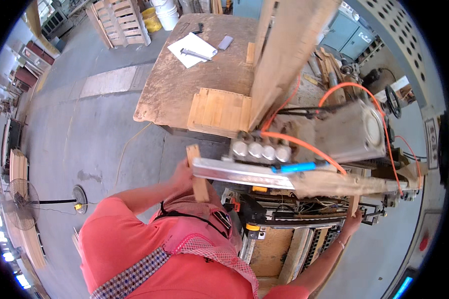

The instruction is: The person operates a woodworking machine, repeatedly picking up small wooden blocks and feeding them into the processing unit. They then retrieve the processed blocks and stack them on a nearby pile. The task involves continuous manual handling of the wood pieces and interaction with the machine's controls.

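Note:
My left hand (183, 174) is closed around a short wooden strip (200, 188), beside the left end of a long metal rail (244, 175). Across the machine, my right hand (353, 222) grips another narrow wooden piece (353, 203) near the rail's right part. Between my hands lies the open machine bed (294, 219), with wires and dark guides showing. Part of the left strip is covered by the rail's end and my fingers. How far the right piece extends under the rail is hidden.
Beyond the rail, a brown worktable (184, 94) bears stacked wooden boards (219, 112), a caliper (197, 54) on paper and a small grey block (225, 43). Orange air hoses (304, 143) loop over the machine. A standing fan (22, 203) is at far left, a pallet (118, 22) behind.

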Demonstrator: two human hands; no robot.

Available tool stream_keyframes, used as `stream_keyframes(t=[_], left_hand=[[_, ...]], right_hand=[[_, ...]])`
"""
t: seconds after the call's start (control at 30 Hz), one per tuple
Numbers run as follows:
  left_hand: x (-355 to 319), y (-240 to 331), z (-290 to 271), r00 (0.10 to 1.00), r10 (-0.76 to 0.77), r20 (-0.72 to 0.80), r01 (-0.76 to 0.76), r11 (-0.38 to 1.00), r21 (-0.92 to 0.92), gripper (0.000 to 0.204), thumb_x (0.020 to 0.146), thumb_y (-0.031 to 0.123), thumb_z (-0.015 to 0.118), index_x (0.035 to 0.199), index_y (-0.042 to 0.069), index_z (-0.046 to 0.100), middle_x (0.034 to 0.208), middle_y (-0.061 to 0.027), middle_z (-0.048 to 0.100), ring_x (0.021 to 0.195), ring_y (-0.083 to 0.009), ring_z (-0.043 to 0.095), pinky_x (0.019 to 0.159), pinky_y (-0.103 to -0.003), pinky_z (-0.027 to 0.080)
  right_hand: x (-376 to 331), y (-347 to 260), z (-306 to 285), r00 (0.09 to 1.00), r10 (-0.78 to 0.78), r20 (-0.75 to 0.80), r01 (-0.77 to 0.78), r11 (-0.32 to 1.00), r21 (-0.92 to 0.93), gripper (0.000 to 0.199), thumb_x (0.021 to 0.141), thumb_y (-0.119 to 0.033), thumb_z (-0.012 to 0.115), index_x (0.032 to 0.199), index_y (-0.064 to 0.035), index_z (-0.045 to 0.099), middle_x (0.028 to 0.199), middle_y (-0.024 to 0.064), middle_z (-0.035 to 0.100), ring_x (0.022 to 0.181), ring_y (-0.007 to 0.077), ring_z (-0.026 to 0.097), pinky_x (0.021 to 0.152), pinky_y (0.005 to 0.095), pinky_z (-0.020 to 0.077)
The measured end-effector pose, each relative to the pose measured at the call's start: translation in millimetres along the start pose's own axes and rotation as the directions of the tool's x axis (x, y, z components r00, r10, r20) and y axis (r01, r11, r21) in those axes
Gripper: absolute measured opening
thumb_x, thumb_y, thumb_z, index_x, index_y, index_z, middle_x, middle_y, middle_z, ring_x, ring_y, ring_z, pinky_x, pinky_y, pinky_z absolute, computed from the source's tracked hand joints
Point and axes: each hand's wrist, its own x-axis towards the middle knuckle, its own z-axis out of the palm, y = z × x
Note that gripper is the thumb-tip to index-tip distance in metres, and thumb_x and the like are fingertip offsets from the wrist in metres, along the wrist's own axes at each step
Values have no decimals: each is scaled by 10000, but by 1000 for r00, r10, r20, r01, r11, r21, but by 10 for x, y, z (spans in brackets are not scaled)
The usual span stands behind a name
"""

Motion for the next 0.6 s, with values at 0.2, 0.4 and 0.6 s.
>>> stream_keyframes(t=[0.2, 0.4, 0.6], left_hand=[[1843, 71, -1256, 930, 147, -338, 85, 808, 584, 312, 880, 241, 506, 1040, -23, 549, 845, -153, 639, 747, -229, 621, 626, -377, 486], [3087, 143, -1257, 930, 182, -320, 35, 821, 570, 368, 857, 293, 508, 1120, 55, 608, 889, -133, 666, 791, -243, 633, 713, -356, 480], [3724, -441, -1208, 893, 164, -419, 69, 870, 488, 359, 849, 294, 548, 1125, 82, 631, 907, -91, 684, 838, -194, 643, 738, -333, 488]], right_hand=[[-758, -33, 157, 967, 127, 219, -207, 896, 393, 352, 749, -96, 726, 1050, 43, 607, 940, 86, 656, 803, 137, 580, 706, 272, 476], [-1589, -387, -53, 935, 31, 353, -153, 934, 322, 237, 733, -12, 682, 946, 53, 602, 848, 47, 632, 749, 123, 563, 680, 281, 477], [-2153, -734, -470, 886, 256, 386, -332, 933, 143, 198, 714, 4, 709, 884, 42, 614, 752, 30, 615, 697, 111, 565, 676, 271, 478]])
